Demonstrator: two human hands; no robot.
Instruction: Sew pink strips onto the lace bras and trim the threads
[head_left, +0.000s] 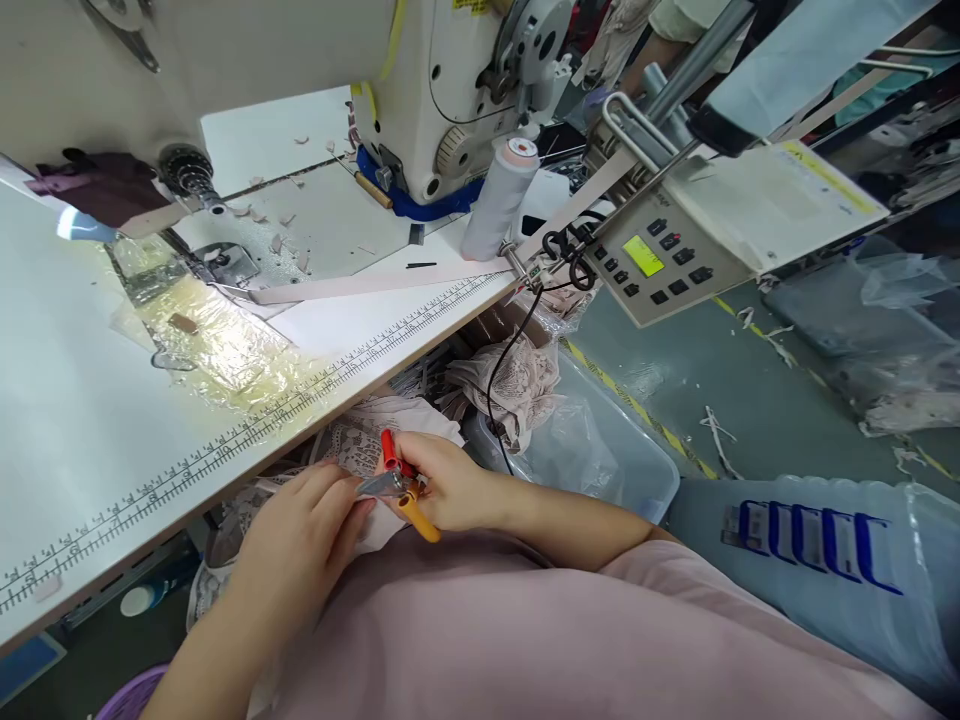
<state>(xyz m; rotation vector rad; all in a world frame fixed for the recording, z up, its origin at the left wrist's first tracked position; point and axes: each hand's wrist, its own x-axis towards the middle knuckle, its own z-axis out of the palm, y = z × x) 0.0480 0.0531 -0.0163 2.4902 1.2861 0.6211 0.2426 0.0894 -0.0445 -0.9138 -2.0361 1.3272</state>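
Note:
Small scissors [388, 484] with one red and one orange handle are in my right hand [454, 485], its fingers closed around them. Their blades point left, against the fingertips of my left hand [304, 515]. That hand is closed in a pinch at the edge of a pale pink lace fabric piece [405, 418]. The fabric hangs in my lap below the table edge, partly hidden by both hands. Whether the blades are cutting the cloth or a thread is hidden by my fingers.
A sewing machine [450, 110] stands on the white table [67, 400], which has a printed ruler edge. A pale tape runs beside a thread cone [501, 200] to a control box [660, 255]. Right of my lap, a plastic bin [637, 470] holds lace pieces. Stacked bins [810, 600] stand nearby.

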